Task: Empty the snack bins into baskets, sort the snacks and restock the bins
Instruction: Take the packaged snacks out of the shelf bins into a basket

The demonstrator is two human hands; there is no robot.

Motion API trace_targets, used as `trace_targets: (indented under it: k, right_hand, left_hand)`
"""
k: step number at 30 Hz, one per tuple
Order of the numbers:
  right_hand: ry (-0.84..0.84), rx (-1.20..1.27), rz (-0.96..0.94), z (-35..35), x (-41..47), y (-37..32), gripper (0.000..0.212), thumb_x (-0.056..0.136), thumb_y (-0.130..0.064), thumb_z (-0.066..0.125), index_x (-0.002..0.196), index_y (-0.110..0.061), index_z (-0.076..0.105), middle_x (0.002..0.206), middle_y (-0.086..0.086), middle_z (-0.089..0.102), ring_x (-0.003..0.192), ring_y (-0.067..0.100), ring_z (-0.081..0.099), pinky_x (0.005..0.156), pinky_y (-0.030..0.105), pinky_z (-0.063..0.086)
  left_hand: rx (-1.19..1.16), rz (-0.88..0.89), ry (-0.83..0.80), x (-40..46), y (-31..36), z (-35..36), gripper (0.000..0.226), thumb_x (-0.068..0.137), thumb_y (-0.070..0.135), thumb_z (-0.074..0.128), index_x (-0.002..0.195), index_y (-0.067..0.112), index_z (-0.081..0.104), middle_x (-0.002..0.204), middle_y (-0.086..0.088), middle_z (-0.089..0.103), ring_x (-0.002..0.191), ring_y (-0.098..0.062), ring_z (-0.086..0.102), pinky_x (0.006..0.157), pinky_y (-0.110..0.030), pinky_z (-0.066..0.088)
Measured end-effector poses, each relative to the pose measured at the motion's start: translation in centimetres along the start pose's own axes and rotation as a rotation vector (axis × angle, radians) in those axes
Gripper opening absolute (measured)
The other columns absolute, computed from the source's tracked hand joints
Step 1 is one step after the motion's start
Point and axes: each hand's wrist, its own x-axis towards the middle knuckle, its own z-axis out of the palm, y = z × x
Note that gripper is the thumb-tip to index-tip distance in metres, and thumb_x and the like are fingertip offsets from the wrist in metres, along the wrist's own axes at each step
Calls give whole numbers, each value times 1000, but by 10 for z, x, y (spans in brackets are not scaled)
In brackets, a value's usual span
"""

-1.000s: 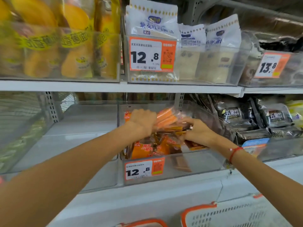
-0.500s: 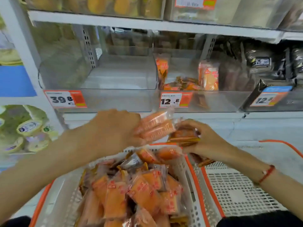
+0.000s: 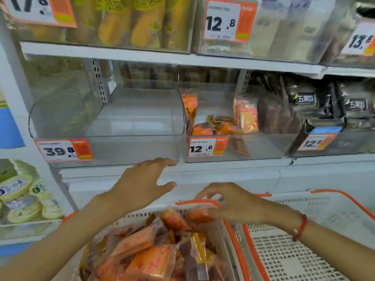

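Note:
A white basket with an orange rim [image 3: 227,230] sits low in the middle, heaped with orange snack packets [image 3: 150,258]. My left hand [image 3: 140,185] hovers above it with fingers spread and nothing in it. My right hand [image 3: 229,201] hangs over the basket's far rim, fingers loosely spread, with packets just under it. On the shelf, the clear bin tagged 12.8 [image 3: 261,147] holds a few orange packets [image 3: 246,116]. The clear bin tagged 39.8 [image 3: 129,147] to its left has no packets in it.
A second white basket [image 3: 288,254] with nothing in it stands at the right. Black packets [image 3: 304,100] fill the bin at the right of the shelf. The upper shelf carries yellow packets [image 3: 142,21] and a bin of white packets [image 3: 284,27]. Round green-labelled tubs [image 3: 22,201] sit at the left.
Both hands carried orange packets from the 12.8 bin down to the heaped basket and let them go. Their fingers are now spread.

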Motion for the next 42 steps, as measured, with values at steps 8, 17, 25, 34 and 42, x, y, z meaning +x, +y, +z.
trace_targets:
  k: [8, 17, 25, 34, 42]
  right_hand:
    - [877, -76, -51, -139, 60, 35, 19, 87, -12, 62, 90, -28, 72, 88, -10, 72, 80, 12, 66, 74, 37, 55]
    - [322, -1021, 406, -212, 156, 144, 82, 89, -27, 60, 153, -14, 10, 155, 10, 25, 142, 30, 25, 112, 46, 29]
    - [139, -1301, 471, -221, 190, 149, 82, 93, -15, 57, 155, -24, 5, 159, 11, 16, 143, 32, 25, 109, 46, 34]
    - [329, -1427, 435, -213, 144, 132, 84, 77, -38, 74, 146, -14, 32, 150, 14, 28, 139, 29, 27, 113, 45, 25]
    - [374, -1065, 472, -199, 103, 112, 58, 85, -8, 60, 138, -17, 38, 125, 10, 53, 109, 30, 61, 77, 38, 47]
  left_hand:
    - [-394, 216, 491, 144, 57, -49, 30, 94, 13, 56, 119, 29, 60, 107, 16, 58, 104, -5, 56, 93, -26, 45]
    - [616, -70, -179, 242, 56, -33, 47, 99, 39, 47, 140, 14, 42, 138, -12, 46, 124, -29, 44, 98, -38, 37]
    - [527, 50, -144, 241, 55, -29, 29, 93, 8, 51, 120, 16, 61, 117, -7, 60, 95, -22, 56, 71, -31, 39]
    - [6, 229, 336, 198, 56, -42, 51, 81, 7, 68, 120, 38, 60, 123, 16, 58, 110, -11, 56, 72, -26, 44]
    - [-433, 426, 702, 112, 58, -43, 51, 78, 1, 74, 115, 34, 65, 124, 21, 59, 112, -2, 55, 82, -16, 51]
